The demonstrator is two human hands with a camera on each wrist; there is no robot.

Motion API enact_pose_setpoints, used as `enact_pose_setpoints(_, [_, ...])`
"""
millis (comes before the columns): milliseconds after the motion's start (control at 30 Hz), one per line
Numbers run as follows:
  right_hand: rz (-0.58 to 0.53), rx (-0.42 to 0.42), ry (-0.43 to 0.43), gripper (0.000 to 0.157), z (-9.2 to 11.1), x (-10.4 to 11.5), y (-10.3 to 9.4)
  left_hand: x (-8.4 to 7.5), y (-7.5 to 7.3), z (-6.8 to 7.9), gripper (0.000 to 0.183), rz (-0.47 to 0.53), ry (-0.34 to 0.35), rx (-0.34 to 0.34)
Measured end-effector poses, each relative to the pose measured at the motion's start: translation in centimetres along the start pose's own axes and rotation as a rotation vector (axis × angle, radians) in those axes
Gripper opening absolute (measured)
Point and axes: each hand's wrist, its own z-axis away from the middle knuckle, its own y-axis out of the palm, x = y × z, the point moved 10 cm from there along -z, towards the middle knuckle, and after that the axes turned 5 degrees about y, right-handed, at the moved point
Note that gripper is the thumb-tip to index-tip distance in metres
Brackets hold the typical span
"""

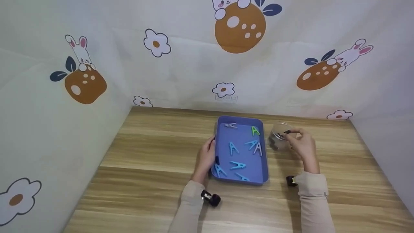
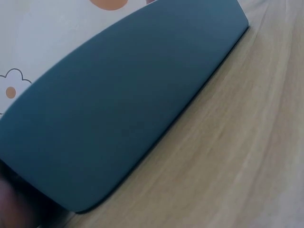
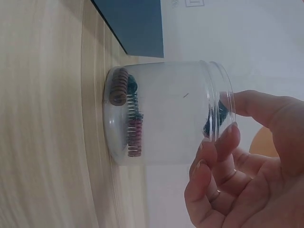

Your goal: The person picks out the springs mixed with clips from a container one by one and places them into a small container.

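Note:
My left hand (image 1: 206,156) lies against the left wall of a blue tray (image 1: 266,168), fingers along its outer side. Inside the tray are several light-blue clothespins (image 1: 238,165), a green clothespin (image 1: 255,130) and pale lilac ones (image 1: 231,125). To the tray's right stands a clear round jar (image 3: 171,114). At its mouth my right hand (image 1: 303,145) pinches a dark teal spiral hair tie (image 3: 216,116) between thumb and finger. More spiral hair ties lie on the jar's bottom, one brown (image 3: 118,88) and one reddish (image 3: 135,137).
All of this stands on a wood-grain tabletop (image 1: 145,145). A pale printed cloth (image 1: 187,64) with rabbits and flowers rises behind and at both sides. A dark piece (image 1: 217,159) sits at the tray's left inner wall. Each sleeve carries a small black wrist camera (image 1: 211,198).

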Motion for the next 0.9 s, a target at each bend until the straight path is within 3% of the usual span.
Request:
enact_pose_setpoints(200, [0.007, -0.015, -0.027, 0.05, 0.4, 0.8, -0.3, -0.3, 0.0, 0.1, 0.043, -0.017, 0.027, -0.001])
enact_pose_setpoints(500, [0.041, -0.014, -0.129, 0.044, 1.7, 4.2, -0.4, -0.4, -0.1, -0.2, 0.044, -0.001, 0.022, -0.001])
enact_pose_setpoints(900, [0.035, 0.061, -0.297, 0.032, 3.1, 8.6, 3.1, 0.2, 0.0, 0.0, 0.044, 0.049, -0.029, -0.007])
